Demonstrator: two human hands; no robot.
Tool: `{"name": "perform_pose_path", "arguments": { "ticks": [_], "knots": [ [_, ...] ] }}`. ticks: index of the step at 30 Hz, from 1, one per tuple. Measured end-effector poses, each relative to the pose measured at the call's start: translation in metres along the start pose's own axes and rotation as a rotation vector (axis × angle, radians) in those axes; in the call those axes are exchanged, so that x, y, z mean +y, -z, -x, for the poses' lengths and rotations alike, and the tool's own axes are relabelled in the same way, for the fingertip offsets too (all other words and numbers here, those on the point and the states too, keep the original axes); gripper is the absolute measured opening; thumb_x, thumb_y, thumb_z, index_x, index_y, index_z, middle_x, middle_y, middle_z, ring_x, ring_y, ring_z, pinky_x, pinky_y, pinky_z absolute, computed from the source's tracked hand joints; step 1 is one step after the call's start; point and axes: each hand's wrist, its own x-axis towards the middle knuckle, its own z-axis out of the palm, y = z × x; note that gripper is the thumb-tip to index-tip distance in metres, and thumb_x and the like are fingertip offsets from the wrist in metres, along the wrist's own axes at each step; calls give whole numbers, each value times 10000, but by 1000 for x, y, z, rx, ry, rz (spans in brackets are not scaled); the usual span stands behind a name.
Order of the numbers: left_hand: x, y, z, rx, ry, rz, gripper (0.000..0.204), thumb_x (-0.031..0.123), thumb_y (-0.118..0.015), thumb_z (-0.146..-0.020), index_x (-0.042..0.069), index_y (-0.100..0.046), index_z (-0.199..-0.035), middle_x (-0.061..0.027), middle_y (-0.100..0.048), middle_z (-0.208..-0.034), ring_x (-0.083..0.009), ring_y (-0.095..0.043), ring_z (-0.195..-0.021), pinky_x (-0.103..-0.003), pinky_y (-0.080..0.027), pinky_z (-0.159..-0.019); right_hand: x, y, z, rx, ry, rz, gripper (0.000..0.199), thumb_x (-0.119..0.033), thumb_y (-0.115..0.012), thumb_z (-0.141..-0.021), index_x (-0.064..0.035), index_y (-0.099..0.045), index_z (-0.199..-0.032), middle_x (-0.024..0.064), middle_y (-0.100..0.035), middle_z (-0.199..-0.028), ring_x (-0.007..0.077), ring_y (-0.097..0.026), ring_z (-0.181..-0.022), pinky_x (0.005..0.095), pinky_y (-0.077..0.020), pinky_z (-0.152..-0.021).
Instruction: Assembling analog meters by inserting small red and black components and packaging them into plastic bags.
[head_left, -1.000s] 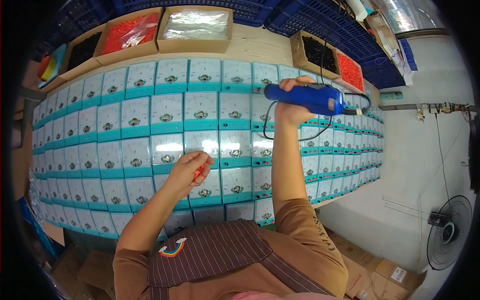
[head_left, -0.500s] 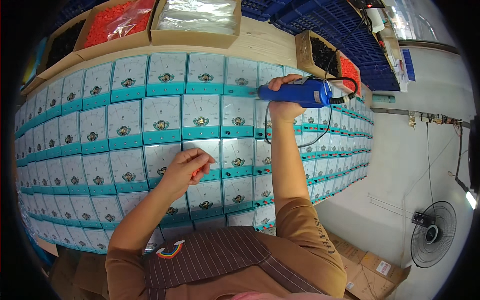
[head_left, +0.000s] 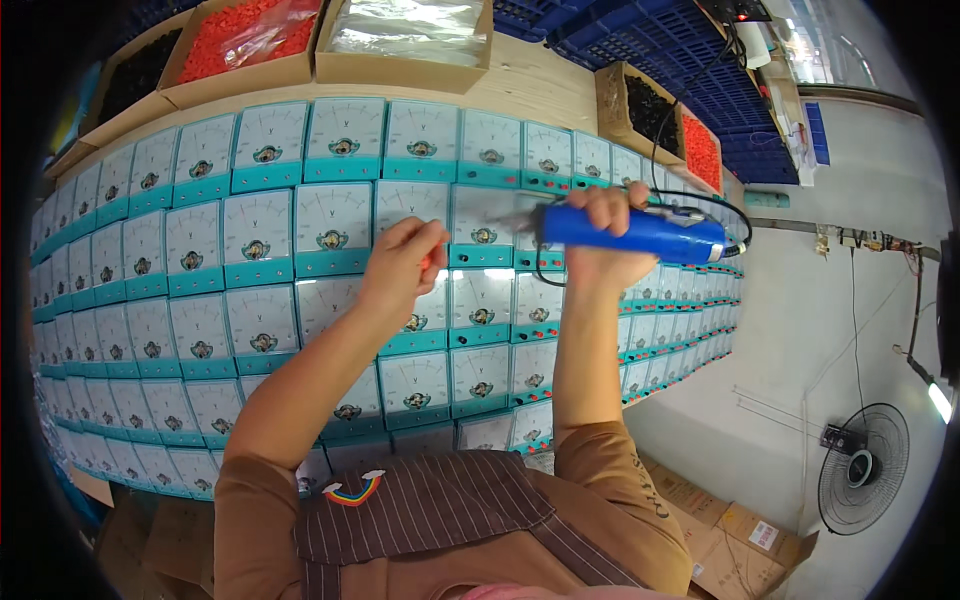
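Observation:
My right hand [head_left: 604,266] is wrapped round a blue electric screwdriver [head_left: 655,238], held nearly level with its motion-blurred tip pointing left. That tip is over a white-faced, teal-based panel meter [head_left: 472,205] in the second row from the back; I cannot tell if it touches. My left hand [head_left: 398,262] is closed just left of it, with small red plastic pieces [head_left: 428,262] showing between its fingers. Many such meters lie in rows under both arms. Those to the right carry red and black terminals [head_left: 540,333] on their bases; meters on the left, such as one meter [head_left: 258,232], show bare bases.
Along the back stand cardboard boxes with red parts [head_left: 225,45], black parts [head_left: 135,80] and clear plastic bags [head_left: 405,30]. Farther right are a box of black parts [head_left: 648,110], red parts [head_left: 700,150] and blue crates [head_left: 650,60]. The screwdriver's black cord [head_left: 715,198] loops beside it. A fan [head_left: 860,468] is at right.
My right hand and the screwdriver have moved right and nearer to me, off the back row. My left hand has moved farther back, toward the second row, still closed on the red pieces.

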Motion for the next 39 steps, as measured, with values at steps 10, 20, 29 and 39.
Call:
{"name": "perform_pose_path", "arguments": {
  "ticks": [10,20,29,39],
  "knots": [
    [7,-15,-18,-24,1,-36,185,189,-499,-916,11,-544,-889,-30,-495,-641,-47,-334,-445,-182,-228,-372,15,14,-15,51,218,199,444,-484,-331,-852,-79,-511,-832,81,-467,-533,210,-446,-544,359,-406,-652],
    [-4,21,-3,-111,142,7,237,215,-478,-930,7,-578,-982,-24,-509,-668,-38,-340,-451,-179,-234,-378,46,45,-52,-60,264,486,445,-446,-355,-855,-22,-489,-855,135,-524,-582,245,-495,-547,364,-428,-594],
    [4,20,-4,-108,66,37,207,202,-521,-914,11,-587,-956,-12,-497,-660,-32,-340,-450,-168,-237,-372,61,41,-45,-152,260,587,453,-490,-400,-808,-50,-489,-865,99,-487,-551,231,-459,-511,355,-413,-569],
    [8,15,-9,-69,74,87,189,208,-508,-920,22,-544,-914,-18,-499,-654,-37,-353,-456,-174,-239,-367,39,-14,9,-76,-90,76,485,-556,-323,-833,-120,-531,-790,16,-371,-476,174,-355,-483,351,-366,-654]
  ]
}}
